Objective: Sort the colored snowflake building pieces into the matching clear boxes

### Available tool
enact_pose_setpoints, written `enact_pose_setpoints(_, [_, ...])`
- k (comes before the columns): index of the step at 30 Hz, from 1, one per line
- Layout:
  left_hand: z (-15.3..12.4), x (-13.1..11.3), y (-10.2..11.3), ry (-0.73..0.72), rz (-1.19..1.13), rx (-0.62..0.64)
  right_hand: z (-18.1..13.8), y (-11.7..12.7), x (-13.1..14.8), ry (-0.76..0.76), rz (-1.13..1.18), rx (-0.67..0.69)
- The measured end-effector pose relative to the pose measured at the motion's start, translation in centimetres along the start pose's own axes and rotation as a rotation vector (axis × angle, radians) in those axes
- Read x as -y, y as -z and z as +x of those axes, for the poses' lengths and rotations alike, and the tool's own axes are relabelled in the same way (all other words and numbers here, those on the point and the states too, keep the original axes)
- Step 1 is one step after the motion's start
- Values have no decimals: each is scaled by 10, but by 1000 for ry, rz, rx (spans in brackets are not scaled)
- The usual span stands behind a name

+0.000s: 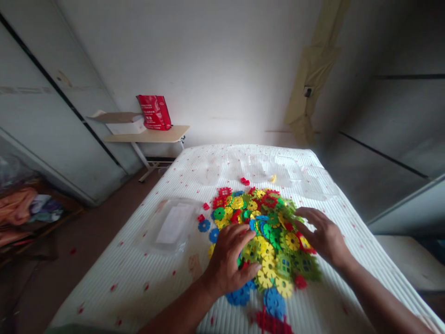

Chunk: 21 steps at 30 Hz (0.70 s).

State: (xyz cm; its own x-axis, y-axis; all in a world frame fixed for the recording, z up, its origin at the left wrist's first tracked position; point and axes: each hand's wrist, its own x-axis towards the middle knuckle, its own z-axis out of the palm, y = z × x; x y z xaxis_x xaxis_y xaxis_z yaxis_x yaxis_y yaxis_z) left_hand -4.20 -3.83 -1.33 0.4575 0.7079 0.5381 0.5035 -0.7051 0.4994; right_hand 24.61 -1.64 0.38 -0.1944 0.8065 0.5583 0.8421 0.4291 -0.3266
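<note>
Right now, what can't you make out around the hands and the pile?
- Head view: pieces under the left hand are hidden by it; whether it grips one is unclear.
- The right hand and the near edge of the pile are motion-blurred.
- The red pieces at the bottom are cut off by the frame edge.
- Print on the red bag is too small to read.

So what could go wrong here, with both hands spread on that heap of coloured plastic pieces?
1. The left hand and right hand rest on a loose pile of pieces; a quick sweep could scatter them.
2. The bed has no rim, so pieces near the person, like the blue ones, might slip to the floor.
3. The clear tray is hard to see there and could get knocked.
</note>
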Motion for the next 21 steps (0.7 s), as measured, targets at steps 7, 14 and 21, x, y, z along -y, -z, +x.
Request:
enact_pose_setpoints(7, [1, -7, 7, -114, 187, 182, -17, 2, 55, 392, 33, 428])
enact_pose_setpoints(14, [-4, 12, -4, 87, 418, 45, 10, -29, 54, 194, -253, 315])
enact_pose_setpoints(21, [24, 37, 1, 362, 552, 7, 13, -14, 14, 58, -261, 114])
